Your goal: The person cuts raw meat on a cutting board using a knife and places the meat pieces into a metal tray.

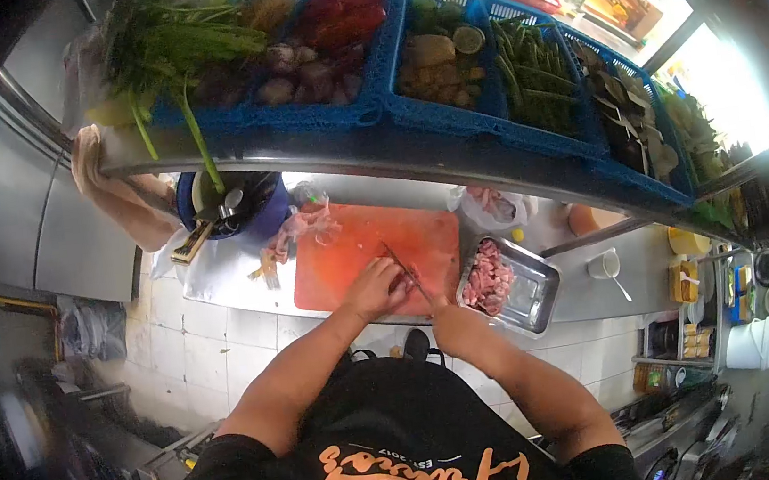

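Observation:
My right hand is closed around the handle of a knife. The blade points away from me over the red cutting board. Beside the blade, my left hand has its fingers curled down on a small pinkish piece that looks like meat, mostly hidden under them. Just right of the board is a metal tray with cut raw meat in its left part. Trimmings or strips of meat lie at the board's far left corner.
Above the counter runs a shelf with blue baskets of vegetables and leafy greens. A blue pot of utensils stands at the left. At the right are a plastic bag with meat and a white cup with a spoon.

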Motion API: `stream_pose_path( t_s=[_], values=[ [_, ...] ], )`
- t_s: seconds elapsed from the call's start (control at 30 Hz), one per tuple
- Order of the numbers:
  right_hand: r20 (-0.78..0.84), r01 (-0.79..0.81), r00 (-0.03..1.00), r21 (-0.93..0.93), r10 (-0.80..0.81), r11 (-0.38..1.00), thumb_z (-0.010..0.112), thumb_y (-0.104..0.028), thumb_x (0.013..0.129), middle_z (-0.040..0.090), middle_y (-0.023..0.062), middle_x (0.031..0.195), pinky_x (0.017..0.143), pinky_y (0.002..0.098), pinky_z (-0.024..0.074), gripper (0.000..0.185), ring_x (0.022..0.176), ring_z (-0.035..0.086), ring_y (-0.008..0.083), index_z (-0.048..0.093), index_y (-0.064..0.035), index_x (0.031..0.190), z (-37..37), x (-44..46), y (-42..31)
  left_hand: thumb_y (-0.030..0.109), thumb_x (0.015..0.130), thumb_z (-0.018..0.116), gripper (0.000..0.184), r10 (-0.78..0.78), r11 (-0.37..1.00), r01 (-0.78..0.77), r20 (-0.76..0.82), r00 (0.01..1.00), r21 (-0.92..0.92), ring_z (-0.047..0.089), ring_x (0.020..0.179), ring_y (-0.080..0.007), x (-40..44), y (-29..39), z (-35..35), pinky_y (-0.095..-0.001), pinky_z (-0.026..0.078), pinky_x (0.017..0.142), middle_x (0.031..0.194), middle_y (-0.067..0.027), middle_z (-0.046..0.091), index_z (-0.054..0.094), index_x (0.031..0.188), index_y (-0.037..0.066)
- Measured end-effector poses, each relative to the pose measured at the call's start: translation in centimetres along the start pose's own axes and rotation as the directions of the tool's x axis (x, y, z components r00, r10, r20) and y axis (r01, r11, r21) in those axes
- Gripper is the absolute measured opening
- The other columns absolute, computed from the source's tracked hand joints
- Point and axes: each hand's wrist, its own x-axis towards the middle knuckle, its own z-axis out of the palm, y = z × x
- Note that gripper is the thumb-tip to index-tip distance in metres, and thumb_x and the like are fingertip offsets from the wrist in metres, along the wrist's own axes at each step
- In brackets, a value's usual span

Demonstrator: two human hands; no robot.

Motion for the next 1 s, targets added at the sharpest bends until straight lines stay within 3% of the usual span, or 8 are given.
stream_pose_path(
  t_s=[0.07, 0.17, 0.37, 0.47, 0.57, 0.67, 0.83, 1.0],
  values=[
    [-0.263, 0.046, 0.963, -0.025, -0.051, 0.999, 0.051, -0.009, 0.091, 0.071, 0.024, 0.098, 0.072, 0.0513, 0.0587, 0.033, 0.086, 0.072, 0.0433, 0.062, 0.0048, 0.119, 9.0, 3.2, 3.7, 0.021, 0.081, 0.07, 0.024, 0.015, 1.0, -0.015, -0.006, 1.0, -0.01, 0.058, 0.098, -0.0353, -0.1, -0.3, 0.3, -0.045, 0.05, 0.088, 0.1, -0.0152, 0.06, 0.062, 0.096, 0.005],
    [-0.172, -0.08, 0.981, 0.053, 0.088, 0.995, 0.052, -0.009, 0.09, 0.068, 0.0289, 0.093, 0.068, 0.0553, 0.0563, 0.033, 0.083, 0.071, 0.0448, 0.053, 0.01, 0.116, 5.1, 5.0, 0.6, 0.021, 0.08, 0.069, 0.024, -0.006, 1.0, 0.008, 0.052, 0.999, -0.03, 0.058, 0.101, -0.0351, 0.1, -0.2, -0.3, -0.0443, 0.049, 0.091, 0.103, -0.015, 0.06, 0.062, 0.097, 0.006],
    [-0.102, 0.22, 0.967, -0.131, -0.234, 0.967, 0.054, -0.008, 0.087, 0.064, 0.0319, 0.103, 0.065, 0.0545, 0.0563, 0.025, 0.081, 0.071, 0.043, 0.063, 0.0106, 0.101, 0.6, 3.7, 1.5, 0.02, 0.079, 0.068, 0.024, -0.082, 0.996, 0.08, 0.067, 0.994, 0.032, 0.057, 0.098, -0.0356, -0.4, -0.6, 0.0, -0.0453, 0.05, 0.088, 0.1, -0.0145, 0.059, 0.062, 0.098, 0.006],
    [0.032, 0.083, 0.996, -0.082, -0.081, 0.993, 0.053, -0.008, 0.088, 0.065, 0.0325, 0.104, 0.065, 0.053, 0.0566, 0.029, 0.082, 0.072, 0.0414, 0.061, 0.0115, 0.109, 3.6, 2.1, 1.9, 0.02, 0.079, 0.067, 0.025, -0.094, 0.995, 0.093, 0.063, 0.994, 0.019, 0.057, 0.096, -0.0359, -0.3, -0.3, -0.1, -0.0462, 0.049, 0.086, 0.1, -0.0148, 0.059, 0.062, 0.099, 0.006],
    [-0.251, 0.022, 0.968, 0.06, -0.006, 0.998, 0.052, -0.008, 0.088, 0.067, 0.031, 0.096, 0.066, 0.0521, 0.0568, 0.036, 0.08, 0.072, 0.0413, 0.056, 0.0127, 0.117, 8.0, 3.8, 2.3, 0.019, 0.079, 0.068, 0.026, -0.023, 1.0, 0.023, 0.035, 0.999, -0.006, 0.057, 0.096, -0.0362, -0.5, -1.3, 0.9, -0.0468, 0.049, 0.086, 0.099, -0.0154, 0.059, 0.062, 0.099, 0.004],
    [-0.165, -0.042, 0.984, 0.116, 0.061, 0.992, 0.049, -0.012, 0.093, 0.069, 0.0316, 0.088, 0.07, 0.055, 0.0569, 0.038, 0.08, 0.071, 0.0476, 0.047, 0.0088, 0.124, 6.5, 6.9, 1.7, 0.018, 0.078, 0.068, 0.027, -0.027, 1.0, 0.025, 0.082, 0.996, 0.018, 0.057, 0.096, -0.0365, 0.0, -0.5, -0.1, -0.0473, 0.049, 0.086, 0.097, -0.0157, 0.059, 0.062, 0.099, 0.003],
    [-0.112, 0.077, 0.991, 0.0, -0.077, 0.997, 0.052, -0.011, 0.09, 0.07, 0.0312, 0.09, 0.073, 0.0532, 0.0572, 0.049, 0.083, 0.071, 0.0472, 0.039, 0.0105, 0.133, 2.1, 6.1, 1.8, 0.016, 0.077, 0.067, 0.022, -0.024, 1.0, 0.024, -0.007, 1.0, 0.018, 0.057, 0.095, -0.0372, -0.3, -0.7, 0.3, -0.0471, 0.049, 0.086, 0.096, -0.0165, 0.059, 0.06, 0.093, 0.003],
    [0.003, 0.05, 0.999, 0.037, -0.05, 0.998, 0.051, -0.008, 0.09, 0.068, 0.0311, 0.089, 0.075, 0.056, 0.0546, 0.029, 0.087, 0.069, 0.049, 0.047, 0.0085, 0.112, 2.0, 0.9, 0.3, 0.015, 0.077, 0.066, 0.018, -0.042, 0.999, 0.043, -0.041, 0.998, 0.02, 0.058, 0.092, -0.0374, -0.6, -0.8, 0.5, -0.0469, 0.049, 0.085, 0.094, -0.0166, 0.059, 0.059, 0.088, 0.004]
  ],
)
